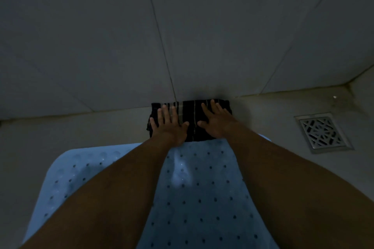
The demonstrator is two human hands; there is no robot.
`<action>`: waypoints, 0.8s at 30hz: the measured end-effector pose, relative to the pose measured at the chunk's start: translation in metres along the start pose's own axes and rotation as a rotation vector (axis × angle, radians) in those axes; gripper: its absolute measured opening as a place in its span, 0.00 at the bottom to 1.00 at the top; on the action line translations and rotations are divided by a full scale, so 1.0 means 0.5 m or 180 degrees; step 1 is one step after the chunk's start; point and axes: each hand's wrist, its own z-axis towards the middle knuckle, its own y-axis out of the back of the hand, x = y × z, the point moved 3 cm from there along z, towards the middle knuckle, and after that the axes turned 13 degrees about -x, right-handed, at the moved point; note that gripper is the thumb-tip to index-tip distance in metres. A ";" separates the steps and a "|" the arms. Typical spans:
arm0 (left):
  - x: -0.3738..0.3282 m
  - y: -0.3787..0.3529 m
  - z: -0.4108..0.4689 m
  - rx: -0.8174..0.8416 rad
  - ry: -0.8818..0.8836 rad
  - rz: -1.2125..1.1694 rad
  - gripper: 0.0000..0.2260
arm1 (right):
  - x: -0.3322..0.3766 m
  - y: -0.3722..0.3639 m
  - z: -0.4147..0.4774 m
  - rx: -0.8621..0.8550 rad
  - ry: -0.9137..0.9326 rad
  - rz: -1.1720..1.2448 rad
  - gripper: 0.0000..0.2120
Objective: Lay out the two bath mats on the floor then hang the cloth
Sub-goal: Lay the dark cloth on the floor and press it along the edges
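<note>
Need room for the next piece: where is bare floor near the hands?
Bare floor lies left of the dark striped fabric, between wall and blue mat. Another patch runs between fabric and drain. Centre is crowded: left hand and right hand lie flat on it.

No text, label, brand, number or sign can be read anywhere in this dim view. The pale blue bath mat (202, 198) shows only rows of small holes, the dark striped fabric (193, 111) only pale stripes, the floor drain grate (323, 132) only a cut-out pattern, and the wall tiles (81, 36) are plain.
</note>
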 end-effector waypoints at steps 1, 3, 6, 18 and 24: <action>-0.006 -0.001 -0.004 0.0025 -0.0020 -0.0025 0.34 | -0.003 0.001 -0.004 0.0027 -0.0051 0.0015 0.35; -0.017 -0.010 -0.004 -0.0102 0.0030 -0.0083 0.34 | 0.002 -0.007 -0.009 -0.0053 -0.0158 0.0091 0.33; -0.033 -0.023 0.011 -0.0353 0.0088 -0.0102 0.33 | 0.000 -0.012 -0.011 -0.0332 -0.0195 0.0192 0.31; -0.106 -0.027 0.019 -0.0341 -0.0022 -0.0089 0.33 | -0.079 -0.004 -0.009 -0.0663 -0.0194 0.0221 0.33; -0.160 -0.027 0.010 -0.0200 -0.0212 -0.0016 0.34 | -0.132 -0.004 -0.026 -0.0768 -0.0388 0.0187 0.32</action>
